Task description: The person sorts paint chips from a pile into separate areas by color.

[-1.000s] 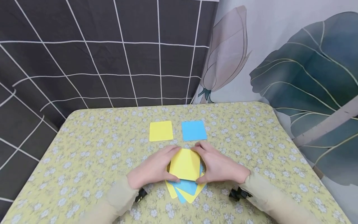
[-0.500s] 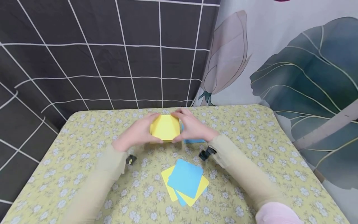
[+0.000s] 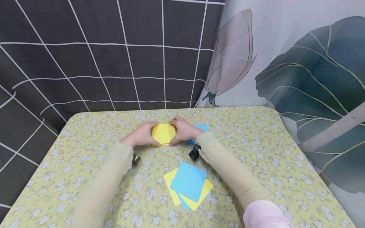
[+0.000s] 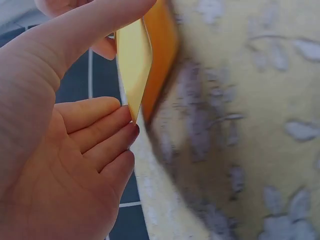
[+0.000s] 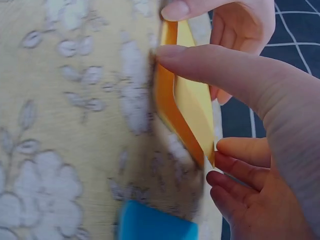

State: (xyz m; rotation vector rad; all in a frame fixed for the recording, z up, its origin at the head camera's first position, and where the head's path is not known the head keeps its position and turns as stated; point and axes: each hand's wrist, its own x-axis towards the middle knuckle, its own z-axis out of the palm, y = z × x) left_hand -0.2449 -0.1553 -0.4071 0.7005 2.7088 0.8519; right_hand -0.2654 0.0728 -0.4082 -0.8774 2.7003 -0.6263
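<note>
A square yellow card [image 3: 163, 133] is held between both hands at the back of the table. My left hand [image 3: 141, 134] pinches its left side between thumb and fingers; my right hand [image 3: 183, 129] does the same on the right. The card bows slightly in the left wrist view, where another yellow card [image 4: 162, 55] lies in shade beneath it. Whether the two touch, I cannot tell. Partly covered by my right hand and wrist is a blue card [image 3: 202, 127], whose corner also appears in the right wrist view.
A loose, fanned pile of yellow and blue cards lies nearer to me, topped by a blue card [image 3: 189, 182]. The floral tablecloth [image 3: 94, 152] covers the table. Behind it hangs a dark gridded curtain [image 3: 145, 63], with a leaf-patterned curtain [image 3: 313, 69] at the right.
Both hands have carried the yellow card from the near pile to the back left, over the other yellow card, and lowered it. A blue card now tops the pile.
</note>
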